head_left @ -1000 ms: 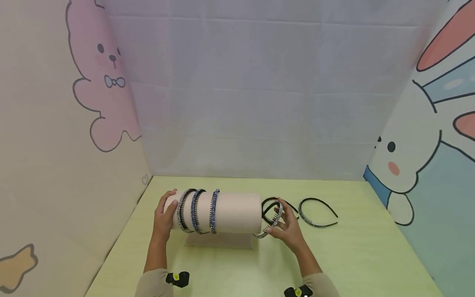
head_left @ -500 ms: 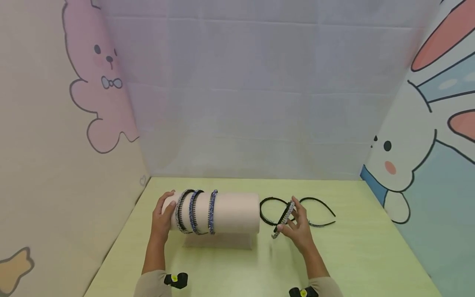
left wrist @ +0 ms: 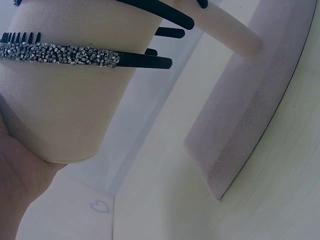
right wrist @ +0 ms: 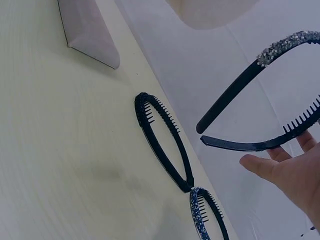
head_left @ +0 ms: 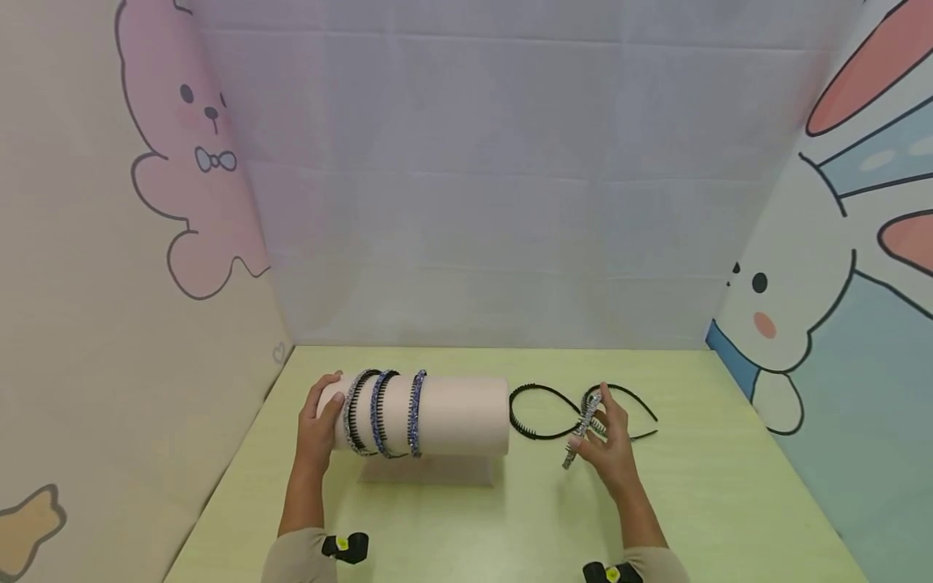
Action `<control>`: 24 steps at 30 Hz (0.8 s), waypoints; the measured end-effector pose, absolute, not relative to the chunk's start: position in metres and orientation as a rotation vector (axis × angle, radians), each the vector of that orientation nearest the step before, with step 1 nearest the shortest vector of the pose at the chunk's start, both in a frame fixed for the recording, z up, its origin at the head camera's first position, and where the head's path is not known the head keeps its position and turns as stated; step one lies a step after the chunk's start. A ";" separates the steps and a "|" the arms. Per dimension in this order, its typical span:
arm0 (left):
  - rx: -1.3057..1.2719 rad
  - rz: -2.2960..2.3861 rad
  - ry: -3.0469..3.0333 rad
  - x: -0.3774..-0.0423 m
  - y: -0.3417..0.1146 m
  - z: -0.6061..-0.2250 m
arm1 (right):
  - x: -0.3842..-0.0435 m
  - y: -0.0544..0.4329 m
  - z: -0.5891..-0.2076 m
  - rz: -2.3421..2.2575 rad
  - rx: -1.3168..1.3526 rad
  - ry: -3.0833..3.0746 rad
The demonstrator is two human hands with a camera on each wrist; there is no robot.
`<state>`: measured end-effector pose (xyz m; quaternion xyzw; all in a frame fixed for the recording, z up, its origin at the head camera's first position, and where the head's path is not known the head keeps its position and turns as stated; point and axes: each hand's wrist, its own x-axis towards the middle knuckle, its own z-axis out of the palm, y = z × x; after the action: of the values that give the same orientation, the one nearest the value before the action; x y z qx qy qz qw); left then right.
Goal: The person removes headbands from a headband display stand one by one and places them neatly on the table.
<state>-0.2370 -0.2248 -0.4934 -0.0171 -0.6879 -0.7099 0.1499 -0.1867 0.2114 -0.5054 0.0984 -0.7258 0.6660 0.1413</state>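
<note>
1. Six headbands from where I stand: on the pale roll [head_left: 462,414], left to right, one silver band [head_left: 350,413] and two blue bands [head_left: 415,413]; one sparkly silver headband [head_left: 581,433] in the air; two on the desk [head_left: 714,502].
2. The left hand [head_left: 317,429] has its fingers curled round the roll's left end.
3. The right hand [head_left: 611,453] pinches the sparkly silver headband between thumb and fingers, right of the roll, apart from it.
4. Beyond it lie a black headband [right wrist: 138,110], to the left, and a glittery headband [right wrist: 196,210], to the right (the hand hides part of that one).
5. Two black wrist pieces [head_left: 345,547] bear yellow spots, too small to read.
6. Around: one stand [head_left: 430,471] under the roll, a pink bear [head_left: 204,202] on the left wall, a white rabbit [head_left: 802,300] on the right.
</note>
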 end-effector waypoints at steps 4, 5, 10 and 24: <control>-0.044 -2.035 -1.979 -0.238 -0.225 -0.494 | -0.183 0.220 -0.507 1.933 0.205 -2.088; -0.045 -2.033 -1.978 -0.238 -0.224 -0.493 | -0.182 0.222 -0.507 1.943 0.182 -2.078; -0.072 -2.043 -1.977 -0.239 -0.224 -0.492 | -0.177 0.234 -0.508 1.971 0.087 -2.051; -0.030 -2.047 -1.986 -0.237 -0.223 -0.490 | -0.173 0.267 -0.518 1.629 -0.109 -2.280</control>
<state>-0.2375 -0.2234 -0.4905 -0.0105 -0.6891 -0.7101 0.1441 -0.1732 0.2672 -0.5178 -0.0385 -0.8014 0.5728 0.1679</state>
